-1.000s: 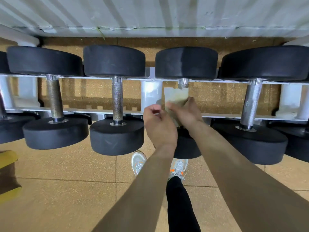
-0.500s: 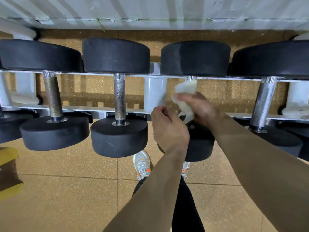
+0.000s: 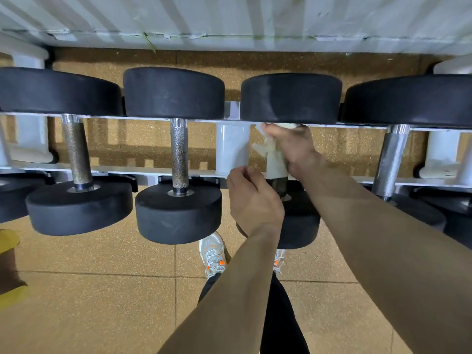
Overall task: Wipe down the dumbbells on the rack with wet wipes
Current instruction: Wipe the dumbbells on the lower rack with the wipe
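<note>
Wrapping the handle (image 3: 279, 186) of the 3rd dumbbell (image 3: 291, 98) from the left, the wet wipe (image 3: 274, 159) lies bunched along the far half of the bar, its top edge against the far black head; the right hand (image 3: 293, 146) grips it, fingers curled round wipe and bar together. Over the last 1 second that hand has slid the wipe from the near end of the bar up to the far end, so this stroke looks to have run its full length; only a short dark strip of bar shows bare below the wipe. The left hand (image 3: 254, 200) hangs just beside that strip with its fingers curled in; whether it pinches the bar or nothing I cannot tell. The dumbbell lies across the white rack (image 3: 231, 146), between a smaller-handled dumbbell (image 3: 173, 93) on its left and a bigger chrome-handled dumbbell (image 3: 408, 98) on its right; neither is touched. Below are the tan tiled floor (image 3: 102, 290) and a pale shoe (image 3: 213, 254). Judging by this, the heads come next.
</note>
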### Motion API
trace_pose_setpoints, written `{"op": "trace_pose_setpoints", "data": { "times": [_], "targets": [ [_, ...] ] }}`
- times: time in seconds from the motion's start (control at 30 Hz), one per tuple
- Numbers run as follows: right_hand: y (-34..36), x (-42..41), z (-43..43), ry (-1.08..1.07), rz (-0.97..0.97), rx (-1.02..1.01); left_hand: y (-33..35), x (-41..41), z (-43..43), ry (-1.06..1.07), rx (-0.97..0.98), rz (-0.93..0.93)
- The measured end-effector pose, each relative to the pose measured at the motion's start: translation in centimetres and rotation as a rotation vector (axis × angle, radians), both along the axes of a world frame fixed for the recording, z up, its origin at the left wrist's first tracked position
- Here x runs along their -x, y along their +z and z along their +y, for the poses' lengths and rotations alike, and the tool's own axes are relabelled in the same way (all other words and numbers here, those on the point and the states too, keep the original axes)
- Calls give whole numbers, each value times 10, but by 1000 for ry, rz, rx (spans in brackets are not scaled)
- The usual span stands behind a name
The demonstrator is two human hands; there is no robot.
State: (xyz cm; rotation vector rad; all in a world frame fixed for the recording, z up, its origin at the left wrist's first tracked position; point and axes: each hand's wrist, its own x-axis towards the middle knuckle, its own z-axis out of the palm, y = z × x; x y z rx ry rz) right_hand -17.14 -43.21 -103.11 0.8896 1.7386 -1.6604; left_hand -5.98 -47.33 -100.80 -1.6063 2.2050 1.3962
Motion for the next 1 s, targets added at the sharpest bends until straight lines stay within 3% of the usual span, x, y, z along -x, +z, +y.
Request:
{"op": "trace_pose_setpoints", "data": {
  "times": [0.1, 0.23, 0.47, 0.63, 0.77, 0.9, 1.0],
  "targets": [
    [4, -16, 18, 156, -98, 225, 1, 0, 0, 10, -11, -7],
    [-2, -34, 42, 505, -139, 235, 1, 0, -1, -10, -7, -4],
    [-3, -45, 38, 922, -1, -367, 4, 2, -1, -33, -6, -28],
    [-9, -45, 30, 828, 26, -497, 3, 2, -2, -49, -3, -36],
    [-12, -39, 12, 492, 28, -465, 0, 1, -1, -43, 0, -30],
    [-9, -16, 0, 159, 18, -252, -1, 1, -1, -48, 9, -20],
    [-3, -5, 8, 25, -68, 51, 2, 0, -1, -51, 5, -28]
  ]
}}
